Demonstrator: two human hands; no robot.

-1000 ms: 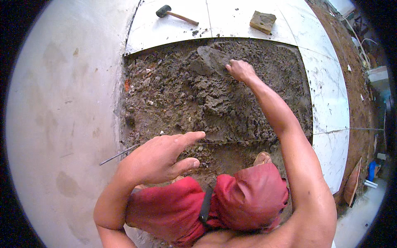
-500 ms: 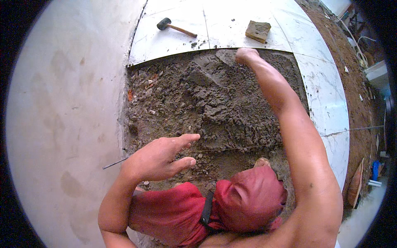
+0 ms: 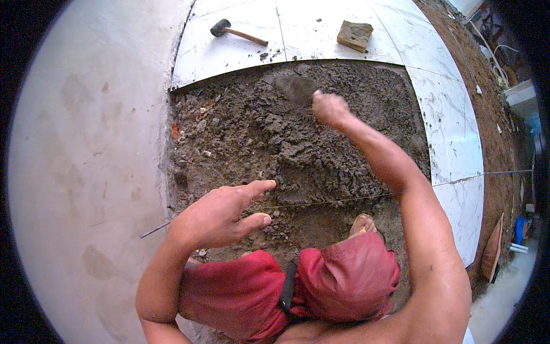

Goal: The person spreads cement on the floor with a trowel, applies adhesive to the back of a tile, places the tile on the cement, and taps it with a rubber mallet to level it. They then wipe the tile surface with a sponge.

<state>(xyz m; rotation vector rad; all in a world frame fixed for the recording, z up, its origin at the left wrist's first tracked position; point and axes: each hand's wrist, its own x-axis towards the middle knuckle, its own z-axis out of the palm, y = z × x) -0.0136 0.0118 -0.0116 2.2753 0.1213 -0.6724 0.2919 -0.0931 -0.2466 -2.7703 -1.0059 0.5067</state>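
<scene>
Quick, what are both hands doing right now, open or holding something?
Left hand: open, nothing visible in its grasp.
Right hand: closed, holding a trowel, which is blurred.

The right hand (image 3: 332,110) is blurred, and its curled fingers (image 3: 324,100) hide the handle of a trowel (image 3: 295,88), whose blurred dark blade blends into the lumpy mortar (image 3: 312,146). The left hand (image 3: 220,212) and wrist cover one end of a thin rod (image 3: 154,230). The right arm hides part of a stretched string (image 3: 332,203). Red clothing (image 3: 358,278) covers the heel of a foot (image 3: 362,223). The upper edge cuts off white tiles (image 3: 312,43). At far right, dark clutter (image 3: 497,33) is too small to identify.
</scene>
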